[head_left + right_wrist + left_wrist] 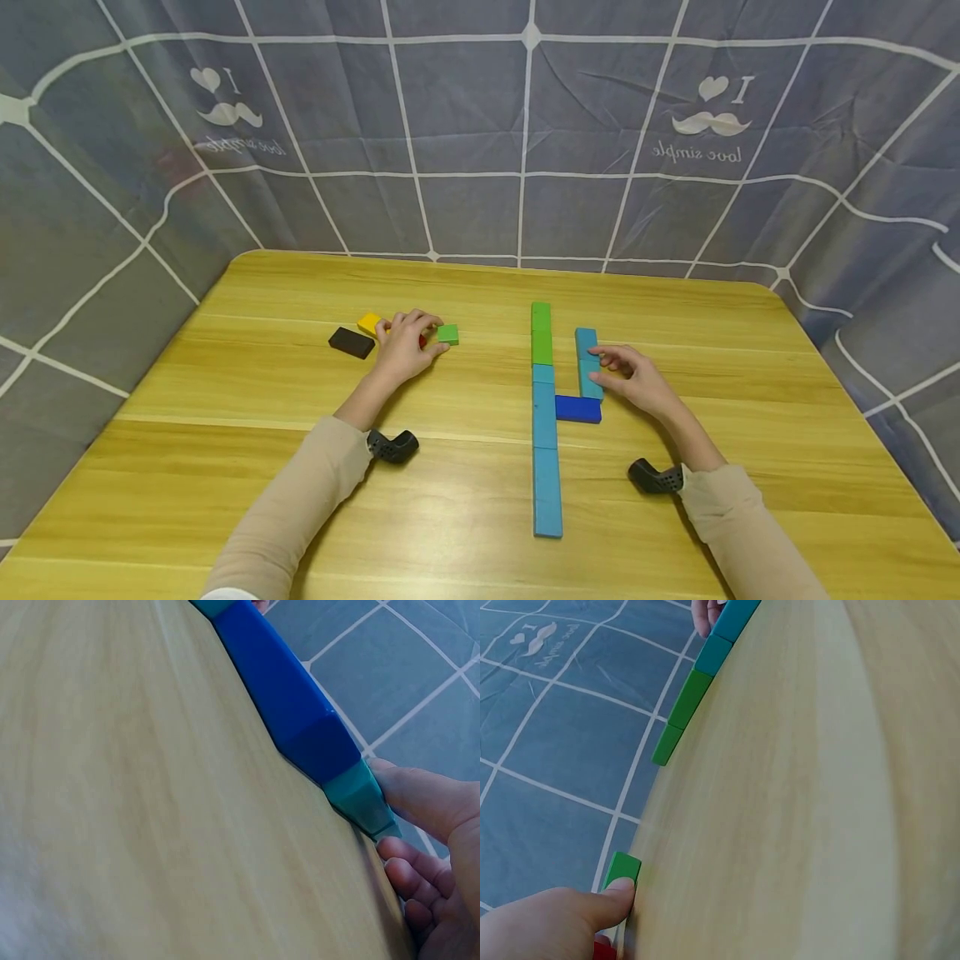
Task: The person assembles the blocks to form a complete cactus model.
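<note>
My left hand [403, 348] pinches a small green block [448, 335] by its edges; in the left wrist view the thumb [620, 891] lies against it. A red block [422, 341] shows partly under that hand. At the right, my right hand [641, 382] holds a light blue block [590, 384] between thumb and bent fingers, at the end of another light blue block [586, 339]. A dark blue block [578, 409] lies crosswise below these and meets a long row of light blue blocks [546, 467], topped by green blocks [542, 333].
A black block [352, 342] and a yellow block [368, 323] lie left of my left hand. The wooden table [465, 500] ends at a grey curtain [465, 108] with white lines. Both wrists wear black devices [393, 447].
</note>
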### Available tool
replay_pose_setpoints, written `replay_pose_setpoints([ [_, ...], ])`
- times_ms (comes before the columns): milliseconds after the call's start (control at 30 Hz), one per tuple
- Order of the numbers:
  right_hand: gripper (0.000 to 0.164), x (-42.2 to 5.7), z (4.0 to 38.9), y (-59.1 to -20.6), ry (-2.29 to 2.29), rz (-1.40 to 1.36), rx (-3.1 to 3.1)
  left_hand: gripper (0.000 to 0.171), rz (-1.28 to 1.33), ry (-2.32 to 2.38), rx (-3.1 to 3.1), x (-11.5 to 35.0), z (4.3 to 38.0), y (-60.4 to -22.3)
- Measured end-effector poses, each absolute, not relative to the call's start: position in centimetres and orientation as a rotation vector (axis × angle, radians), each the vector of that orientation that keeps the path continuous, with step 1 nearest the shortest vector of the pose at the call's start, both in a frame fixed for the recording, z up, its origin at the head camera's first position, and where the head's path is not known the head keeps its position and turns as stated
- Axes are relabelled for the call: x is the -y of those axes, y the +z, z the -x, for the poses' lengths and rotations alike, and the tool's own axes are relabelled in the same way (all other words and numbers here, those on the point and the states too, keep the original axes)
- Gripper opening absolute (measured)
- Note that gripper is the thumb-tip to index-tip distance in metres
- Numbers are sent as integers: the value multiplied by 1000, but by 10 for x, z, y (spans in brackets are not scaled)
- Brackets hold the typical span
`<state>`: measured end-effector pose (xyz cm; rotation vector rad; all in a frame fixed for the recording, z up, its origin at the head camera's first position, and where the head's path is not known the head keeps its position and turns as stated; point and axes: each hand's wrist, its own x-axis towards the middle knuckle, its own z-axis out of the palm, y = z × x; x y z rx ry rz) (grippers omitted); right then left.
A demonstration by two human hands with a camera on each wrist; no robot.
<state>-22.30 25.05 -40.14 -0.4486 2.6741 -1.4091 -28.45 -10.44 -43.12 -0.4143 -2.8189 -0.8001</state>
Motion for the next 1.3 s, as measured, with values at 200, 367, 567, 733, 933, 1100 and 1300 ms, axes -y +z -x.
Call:
replay_pose_setpoints([
  [200,39,-250,223,-401,-1414,452,-2669,37,411,-818,2795,103,285,-431],
  [367,39,-250,223,-401,-1415,457,-2668,39,413,-848,2754,94,289,-429],
  [567,39,-251,224,-402,-1417,468,-2666,40,393,-856,2763,72,299,-423],
  [733,39,-251,225,-403,-1426,469,-2662,39,381,-847,2791,50,309,-418],
  [933,39,-252,225,-403,-1427,475,-2661,40,337,-876,2829,28,322,-421],
  [1100,38,-252,225,-403,-1429,477,-2666,41,285,-936,2843,15,330,-424],
  [1300,38,-252,225,-404,-1445,487,-2659,41,219,-1005,2829,5,338,-429],
])
